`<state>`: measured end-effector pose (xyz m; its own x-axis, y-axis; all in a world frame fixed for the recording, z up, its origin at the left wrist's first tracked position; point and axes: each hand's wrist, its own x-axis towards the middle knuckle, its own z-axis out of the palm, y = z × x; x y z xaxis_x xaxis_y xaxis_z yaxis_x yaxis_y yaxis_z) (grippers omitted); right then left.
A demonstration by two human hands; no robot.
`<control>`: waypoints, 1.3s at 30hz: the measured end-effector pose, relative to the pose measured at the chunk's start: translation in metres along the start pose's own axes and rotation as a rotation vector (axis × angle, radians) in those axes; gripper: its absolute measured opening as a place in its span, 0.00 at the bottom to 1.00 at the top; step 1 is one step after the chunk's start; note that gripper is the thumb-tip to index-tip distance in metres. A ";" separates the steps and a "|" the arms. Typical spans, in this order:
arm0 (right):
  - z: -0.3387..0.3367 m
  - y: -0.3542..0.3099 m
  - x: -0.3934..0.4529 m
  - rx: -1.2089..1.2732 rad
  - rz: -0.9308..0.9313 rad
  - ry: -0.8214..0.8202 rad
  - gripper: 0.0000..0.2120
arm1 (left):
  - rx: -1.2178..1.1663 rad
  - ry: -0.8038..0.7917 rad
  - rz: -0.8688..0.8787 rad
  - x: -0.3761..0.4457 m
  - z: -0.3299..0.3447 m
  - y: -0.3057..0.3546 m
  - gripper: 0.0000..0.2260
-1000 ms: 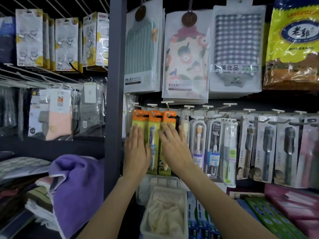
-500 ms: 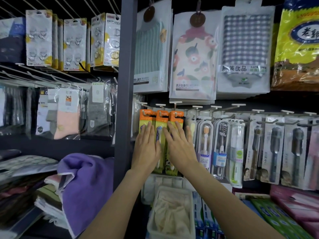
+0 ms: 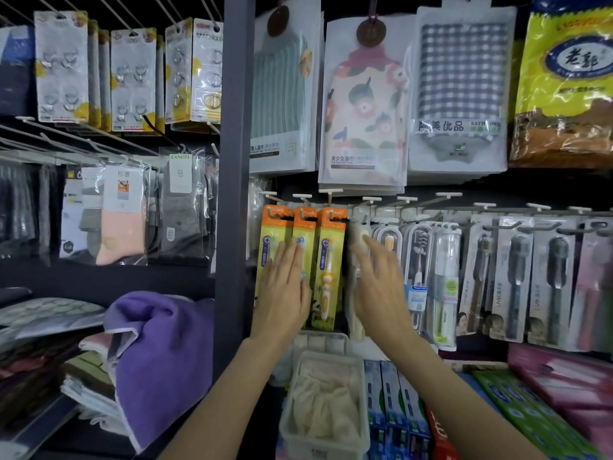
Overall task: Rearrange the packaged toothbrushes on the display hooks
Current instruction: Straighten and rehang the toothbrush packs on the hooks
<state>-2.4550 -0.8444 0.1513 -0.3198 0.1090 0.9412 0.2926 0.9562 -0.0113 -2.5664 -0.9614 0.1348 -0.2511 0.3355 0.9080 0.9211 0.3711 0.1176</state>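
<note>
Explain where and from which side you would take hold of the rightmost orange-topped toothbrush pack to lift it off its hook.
Take the rightmost orange-topped pack by its lower half, thumb in front and fingers behind, coming from the front and slightly right. It hangs flat and upright from its top hole, so the bottom end is free. Its left edge sits close against the neighbouring pack; a dark gap shows on its right. The right hand is nearest.

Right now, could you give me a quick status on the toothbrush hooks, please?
Left hand flat on orange toothbrush packs. Right hand open, blurred, over clear toothbrush packs. Nothing gripped. No obstruction seen.
</note>
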 end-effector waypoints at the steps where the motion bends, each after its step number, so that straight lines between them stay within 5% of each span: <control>1: -0.005 0.010 -0.006 0.074 0.081 0.006 0.30 | -0.001 -0.012 0.016 -0.005 0.003 0.005 0.24; 6: -0.012 0.054 -0.022 0.365 0.539 -0.267 0.24 | 0.130 -0.073 0.133 -0.028 0.027 0.035 0.23; 14: 0.010 0.061 0.018 0.613 0.818 -0.350 0.25 | 0.169 -0.068 0.149 -0.011 0.048 0.062 0.20; 20: 0.033 0.062 0.017 0.609 0.905 -0.432 0.26 | 0.213 -0.078 0.144 -0.013 0.054 0.063 0.21; 26: 0.049 0.059 0.012 0.547 0.949 -0.258 0.29 | 0.261 -0.087 0.164 -0.013 0.053 0.056 0.21; 31: 0.049 0.063 0.017 0.473 0.966 -0.212 0.18 | 0.311 -0.098 0.180 -0.014 0.051 0.050 0.21; 39: 0.036 0.059 0.008 0.418 0.899 -0.223 0.15 | 0.279 -0.104 0.172 -0.017 0.054 0.052 0.22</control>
<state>-2.4731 -0.7771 0.1462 -0.3099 0.8419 0.4418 0.1830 0.5088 -0.8412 -2.5306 -0.9011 0.1035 -0.1419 0.4950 0.8572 0.8393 0.5194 -0.1609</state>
